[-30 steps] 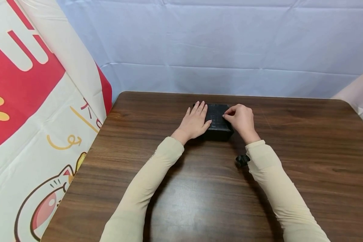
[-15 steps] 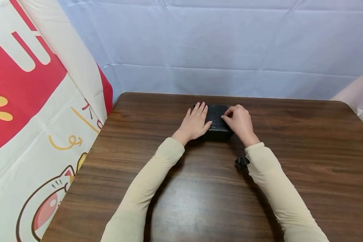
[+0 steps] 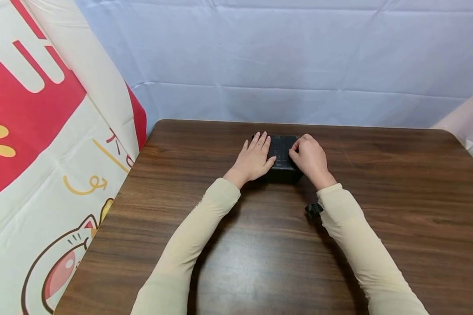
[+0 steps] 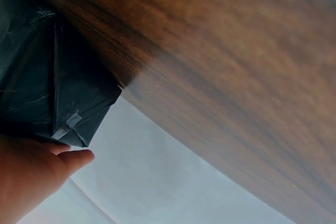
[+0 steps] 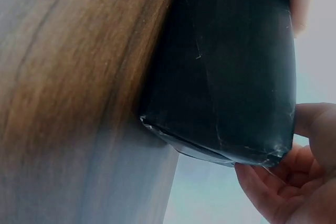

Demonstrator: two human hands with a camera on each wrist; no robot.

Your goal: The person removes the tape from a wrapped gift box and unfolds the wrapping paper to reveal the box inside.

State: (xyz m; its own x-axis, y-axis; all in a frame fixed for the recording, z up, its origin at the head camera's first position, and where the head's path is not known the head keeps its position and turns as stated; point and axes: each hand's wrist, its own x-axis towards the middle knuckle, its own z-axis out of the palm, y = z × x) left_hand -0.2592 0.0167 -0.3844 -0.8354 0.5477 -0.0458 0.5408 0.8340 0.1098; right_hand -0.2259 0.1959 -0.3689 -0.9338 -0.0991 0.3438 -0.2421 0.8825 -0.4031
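Observation:
A black, tape-wrapped box [image 3: 282, 151] lies near the far edge of the table. My left hand [image 3: 252, 162] rests flat over its left part, fingers spread and straight. At the right end, my right hand [image 3: 310, 158] pinches with curled fingers at the box's top edge. The right wrist view shows the box's long side [image 5: 236, 66], with the right thumb [image 5: 311, 119] at the top edge and the index finger [image 5: 257, 187] against the end. In the left wrist view, a pale worn patch [image 4: 71, 124] marks one corner of the box, just above the left hand [image 4: 31, 177].
The box stands on a brown wood-grain table [image 3: 240, 253]. Behind hangs a pale blue-white cloth [image 3: 280, 52]; a printed red and white cloth [image 3: 43, 175] borders the left side. A small black device [image 3: 313, 211] sticks out from the right cuff.
My right hand has shifted slightly left and away along the box's right edge, its fingers curling in more. The left hand stays put on the box.

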